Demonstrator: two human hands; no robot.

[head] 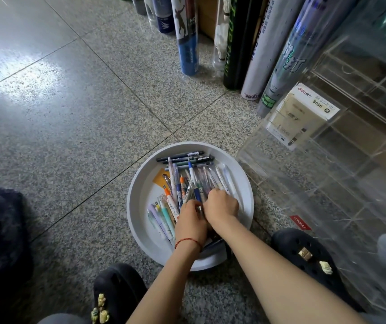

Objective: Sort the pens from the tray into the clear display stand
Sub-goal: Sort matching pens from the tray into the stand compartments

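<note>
Left hand (pixel 191 218) and right hand (pixel 221 206) curl into the pens (pixel 175 181) at the middle of the tray (pixel 130 206) (what each grips is hidden, so I cannot tell): better to gather one matching bunch, tips aligned

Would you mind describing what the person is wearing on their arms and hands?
Both forearms are bare right to the frame's edge, with no sleeves in view. The left hand and right hand wear no gloves, and I see no rings or watch. The only item is a thin red string bracelet around the left wrist.
</note>
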